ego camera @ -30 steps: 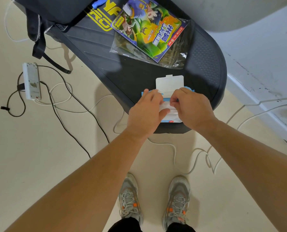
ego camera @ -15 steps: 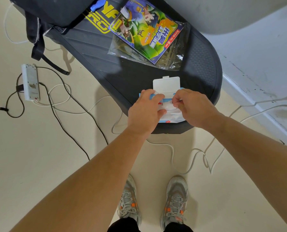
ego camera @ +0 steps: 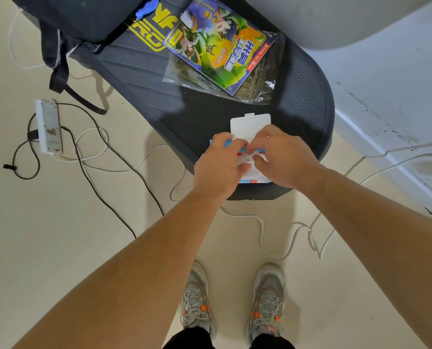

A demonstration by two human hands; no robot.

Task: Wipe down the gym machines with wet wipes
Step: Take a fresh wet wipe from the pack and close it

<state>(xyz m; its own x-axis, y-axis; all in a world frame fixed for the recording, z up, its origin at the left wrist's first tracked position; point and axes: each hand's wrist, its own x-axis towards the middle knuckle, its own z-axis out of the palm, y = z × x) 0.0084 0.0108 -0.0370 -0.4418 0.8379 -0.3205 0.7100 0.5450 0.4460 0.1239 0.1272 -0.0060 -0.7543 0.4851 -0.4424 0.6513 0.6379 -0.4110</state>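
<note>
Since half a second ago the right hand (ego camera: 280, 157) has slid in to meet the left hand (ego camera: 220, 167) over the wet-wipe pack (ego camera: 251, 181). One pack, blue and white, its white lid (ego camera: 250, 122) flipped up, lies at the near end of the machine deck (ego camera: 199, 117). Left fingers curl round its left edge; right fingertips pinch one white wipe (ego camera: 243, 161) at its opening. One bagged comic (ego camera: 220, 44) lies farther up the deck.

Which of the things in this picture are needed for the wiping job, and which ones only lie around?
For the job:
- open wet wipe pack
- left hand, holding the pack
- right hand, working at its opening
- black gym machine under the pack

Lying about:
- bagged comic book
- black backpack
- white power strip
</note>
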